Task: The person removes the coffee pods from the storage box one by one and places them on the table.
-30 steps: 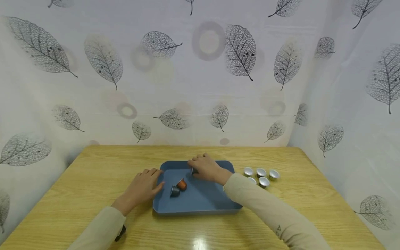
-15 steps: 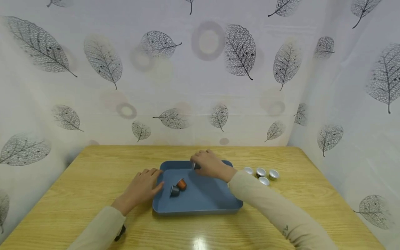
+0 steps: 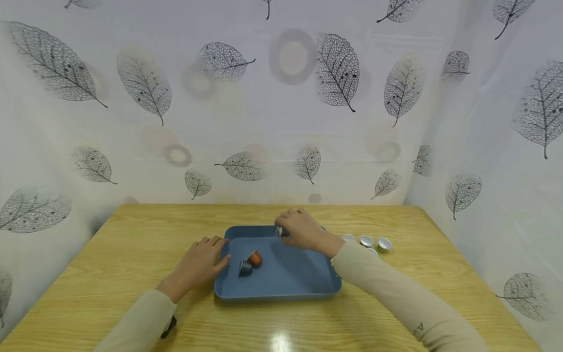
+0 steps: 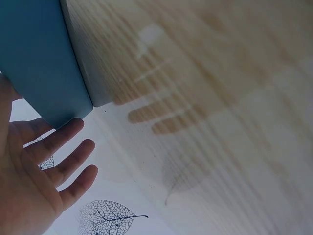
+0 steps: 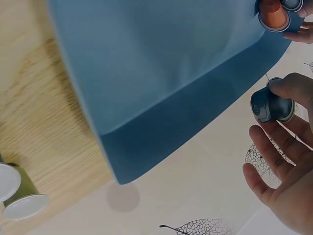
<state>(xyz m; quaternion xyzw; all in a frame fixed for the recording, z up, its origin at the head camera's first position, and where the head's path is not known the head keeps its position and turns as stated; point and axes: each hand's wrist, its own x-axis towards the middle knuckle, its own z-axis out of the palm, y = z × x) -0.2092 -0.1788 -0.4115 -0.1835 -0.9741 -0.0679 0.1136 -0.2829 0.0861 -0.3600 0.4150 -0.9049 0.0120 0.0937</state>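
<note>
Listing, head view: one blue tray, flat on a wood-grain table, printed leaf cloth standing behind. Within the tray, toward its left side: one orange capsule and one dark capsule, both lying on their sides, close together. One left hand, at the tray's left rim, fingers extended and thumb spread apart, enclosing nothing. One right hand, over the tray's far side, with one held capsule (silver rim facing left) between thumb and fingers. To the right of the tray, on the table: a group of silver-lidded capsules, lids up, one partly covered by the right sleeve. On the left wrist: one black band.

Left wrist view: the left hand, palm visible, fingers loosely straight and slightly parted, at the tray corner; the exact contact of the thumb cannot be told (frame edge cuts it off). Finger reflections show on the glossy table.

Right wrist view: the held capsule, dark blue with a swirl mark, pinched under the thumb against the fingers, the lower fingers spread free; it appears apart from the tray wall. At the lower left, one green capsule, pale lid showing.
</note>
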